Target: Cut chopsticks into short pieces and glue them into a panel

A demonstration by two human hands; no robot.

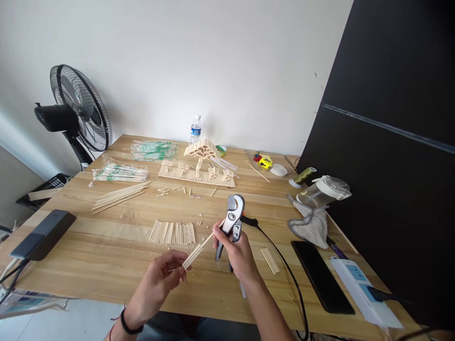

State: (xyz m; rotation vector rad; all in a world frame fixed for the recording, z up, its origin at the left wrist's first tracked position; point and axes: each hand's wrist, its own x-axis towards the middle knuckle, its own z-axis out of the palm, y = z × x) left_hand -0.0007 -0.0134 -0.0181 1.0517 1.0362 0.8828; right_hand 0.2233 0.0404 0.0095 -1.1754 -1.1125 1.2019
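Note:
My left hand point(165, 274) is closed around a few thin wooden sticks point(192, 257), held at a slant above the table. My right hand point(239, 251) grips a silver hand cutter point(232, 219) with a curved jaw pointing up. Its thumb and finger also pinch one longer stick, which reaches down to the sticks in my left hand. Just beyond my hands lies a row of short cut sticks point(173, 233). A smaller group of sticks point(270, 261) rests to the right. Farther back stands a stick-built model point(199, 166) with a roof on a flat base.
Long sticks point(122, 195) and bagged sticks point(121, 171) lie at left, near a dark power bank point(43, 234) and a fan point(76, 111). A black cable point(284, 260) runs beside my right arm. Right are a phone point(322, 277), power strip point(366, 291), cloth point(311, 225) and clear jug point(322, 192).

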